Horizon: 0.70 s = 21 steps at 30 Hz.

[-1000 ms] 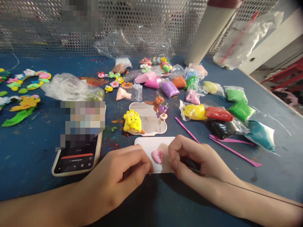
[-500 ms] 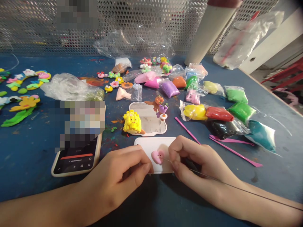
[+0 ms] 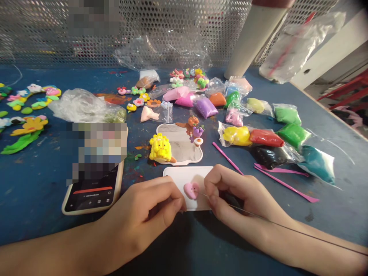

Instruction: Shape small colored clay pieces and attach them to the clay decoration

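A pink heart-shaped clay piece (image 3: 191,190) with two small dark dots lies on a white board (image 3: 178,174). My left hand (image 3: 156,205) is closed at the board's lower left edge, thumb and fingers pinching it. My right hand (image 3: 230,195) pinches a thin wire (image 3: 273,221) between thumb and forefinger. The wire's tip reaches the heart just below the dots, and its long end runs back over my right forearm. Behind the board lies a white-framed mirror (image 3: 179,147) with a yellow clay figure (image 3: 160,148) on its left and small clay figures (image 3: 195,128) on its right.
A phone (image 3: 92,199) lies at the left. Pink modelling tools (image 3: 284,183) and bagged clay, including yellow (image 3: 236,135) and teal (image 3: 317,163), lie to the right. Clay flowers (image 3: 30,125) are at far left; a tall bottle (image 3: 253,42) stands behind by a perforated metal panel (image 3: 172,23).
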{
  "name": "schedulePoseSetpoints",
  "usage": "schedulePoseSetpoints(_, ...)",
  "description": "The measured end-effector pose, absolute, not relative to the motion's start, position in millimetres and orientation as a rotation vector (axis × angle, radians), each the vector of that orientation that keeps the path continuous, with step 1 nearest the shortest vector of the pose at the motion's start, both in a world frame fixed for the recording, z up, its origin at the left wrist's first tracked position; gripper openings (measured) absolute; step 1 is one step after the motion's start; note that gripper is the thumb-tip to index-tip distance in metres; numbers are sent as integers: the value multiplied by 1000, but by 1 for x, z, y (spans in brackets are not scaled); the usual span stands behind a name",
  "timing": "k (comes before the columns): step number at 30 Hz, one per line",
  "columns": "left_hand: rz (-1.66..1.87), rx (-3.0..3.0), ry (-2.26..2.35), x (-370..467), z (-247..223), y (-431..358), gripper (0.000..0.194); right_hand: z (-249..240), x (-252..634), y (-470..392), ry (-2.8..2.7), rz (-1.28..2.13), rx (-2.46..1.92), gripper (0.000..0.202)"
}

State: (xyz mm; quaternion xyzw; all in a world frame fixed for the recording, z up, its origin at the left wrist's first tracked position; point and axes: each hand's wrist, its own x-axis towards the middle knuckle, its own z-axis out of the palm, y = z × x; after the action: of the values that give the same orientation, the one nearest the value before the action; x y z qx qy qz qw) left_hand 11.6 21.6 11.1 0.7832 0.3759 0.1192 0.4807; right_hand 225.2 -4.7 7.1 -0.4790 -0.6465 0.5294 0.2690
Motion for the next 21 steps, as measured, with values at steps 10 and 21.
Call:
schedulePoseSetpoints(10, 324, 1930, 902, 11, 8, 20, 22, 9, 227, -7, -1755, 1405, -1210, 25)
schedulePoseSetpoints(21, 341, 1937, 899, 11, 8, 21, 22, 6, 226, -7, -1762, 1408, -1247, 23)
